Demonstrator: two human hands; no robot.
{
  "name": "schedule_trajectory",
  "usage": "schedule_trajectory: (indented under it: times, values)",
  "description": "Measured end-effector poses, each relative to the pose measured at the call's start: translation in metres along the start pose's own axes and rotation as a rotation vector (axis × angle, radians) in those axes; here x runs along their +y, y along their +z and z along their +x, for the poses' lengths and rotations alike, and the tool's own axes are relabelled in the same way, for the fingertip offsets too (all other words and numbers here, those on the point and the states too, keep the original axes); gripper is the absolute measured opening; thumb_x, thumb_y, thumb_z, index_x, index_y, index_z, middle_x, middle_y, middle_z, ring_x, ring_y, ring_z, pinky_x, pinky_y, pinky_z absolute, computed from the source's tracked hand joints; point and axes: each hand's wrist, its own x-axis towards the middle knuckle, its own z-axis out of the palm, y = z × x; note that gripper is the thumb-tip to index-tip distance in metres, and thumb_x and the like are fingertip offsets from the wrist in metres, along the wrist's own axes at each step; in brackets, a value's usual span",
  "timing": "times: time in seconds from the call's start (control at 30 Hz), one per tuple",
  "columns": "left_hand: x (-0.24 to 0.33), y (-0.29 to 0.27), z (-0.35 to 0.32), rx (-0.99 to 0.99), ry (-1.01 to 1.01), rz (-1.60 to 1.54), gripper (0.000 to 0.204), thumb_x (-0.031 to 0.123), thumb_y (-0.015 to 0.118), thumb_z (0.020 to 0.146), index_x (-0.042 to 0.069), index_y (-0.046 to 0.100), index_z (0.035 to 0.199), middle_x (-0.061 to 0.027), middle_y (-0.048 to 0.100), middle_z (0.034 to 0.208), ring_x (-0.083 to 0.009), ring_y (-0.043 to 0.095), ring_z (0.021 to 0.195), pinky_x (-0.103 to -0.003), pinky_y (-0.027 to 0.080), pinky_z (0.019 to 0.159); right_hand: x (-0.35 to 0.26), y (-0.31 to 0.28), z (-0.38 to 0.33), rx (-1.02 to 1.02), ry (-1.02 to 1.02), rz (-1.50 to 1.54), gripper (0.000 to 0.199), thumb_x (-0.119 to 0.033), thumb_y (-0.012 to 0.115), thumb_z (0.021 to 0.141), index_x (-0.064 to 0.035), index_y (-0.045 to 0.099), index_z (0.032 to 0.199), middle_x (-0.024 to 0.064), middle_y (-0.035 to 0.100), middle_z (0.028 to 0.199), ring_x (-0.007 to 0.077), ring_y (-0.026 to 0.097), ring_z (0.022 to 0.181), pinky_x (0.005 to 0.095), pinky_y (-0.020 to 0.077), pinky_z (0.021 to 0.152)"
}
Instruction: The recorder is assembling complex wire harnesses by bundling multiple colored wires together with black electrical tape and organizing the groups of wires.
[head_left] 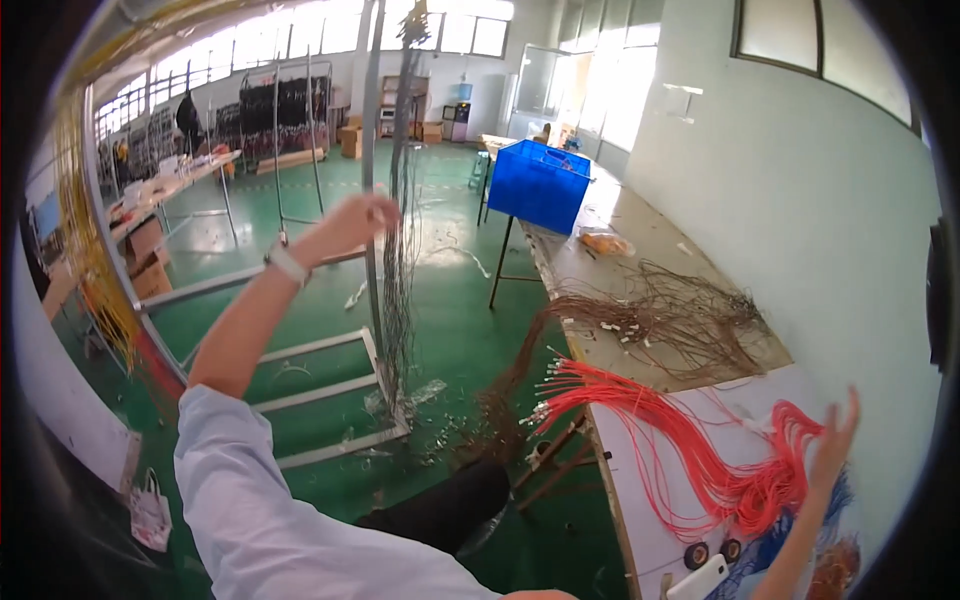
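Observation:
My left arm reaches forward, and my left hand (362,222) is raised beside a bundle of thin grey wires (402,190) hanging from a metal rack. Its fingers are curled together; whatever they may pinch is too small to make out. On the right, my right hand (832,445) is at the looped end of a bundle of red wires (690,430), its fingers stretched upward and apart. The red wires lie across the table, their ends with pale connectors overhanging its left edge. Farther along spreads a tangle of brown wires (650,315), part of it drooping toward the floor.
A blue bin (540,185) stands farther up the table (690,240). Near my right arm lie a white phone (698,578), black rolls (697,555) and blue wires (770,550). The metal rack frame (330,345) stands on the left, with yellow wires (85,230) hanging beside it.

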Motion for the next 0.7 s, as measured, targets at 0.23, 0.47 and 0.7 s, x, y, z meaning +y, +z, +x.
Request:
schedule_trajectory:
  times: [0.23, 0.47, 0.7]
  values:
    - [-0.043, -0.060, 0.285, 0.570, -0.063, 0.642, 0.041, 0.038, 0.057, 0.089, 0.000, 0.061, 0.105, -0.0205, 0.067, 0.098, -0.0353, 0.065, 0.091, -0.043, 0.051, 0.082, -0.137, 0.089, -0.039, -0.386, -0.449, -0.196, 0.073, -0.037, 0.067, 0.082, 0.0036, 0.037, 0.134, 0.0228, 0.039, 0.139, 0.0443, 0.028, 0.136, 0.0591, 0.0143, 0.111]
    - [-0.064, -0.073, 0.385, 0.673, -0.303, 1.025, 0.026, 0.023, 0.059, 0.088, 0.000, 0.061, 0.101, -0.0226, 0.061, 0.104, -0.0376, 0.066, 0.091, -0.044, 0.056, 0.076, -0.116, 0.117, 0.035, -0.405, -0.180, 0.124, 0.061, -0.032, 0.062, 0.085, 0.0024, 0.041, 0.131, 0.0194, 0.044, 0.135, 0.0391, 0.033, 0.135, 0.0471, 0.0265, 0.110]
    - [0.007, -0.088, 0.402, 0.552, 0.198, 0.828, 0.026, 0.030, 0.054, 0.090, 0.007, 0.066, 0.089, -0.0142, 0.065, 0.087, -0.0300, 0.066, 0.082, -0.041, 0.052, 0.072, -0.114, 0.136, 0.100, -0.326, -0.042, 0.280, 0.050, -0.016, 0.060, 0.084, 0.0013, 0.046, 0.129, 0.0165, 0.049, 0.132, 0.0324, 0.043, 0.127, 0.0411, 0.0295, 0.108]
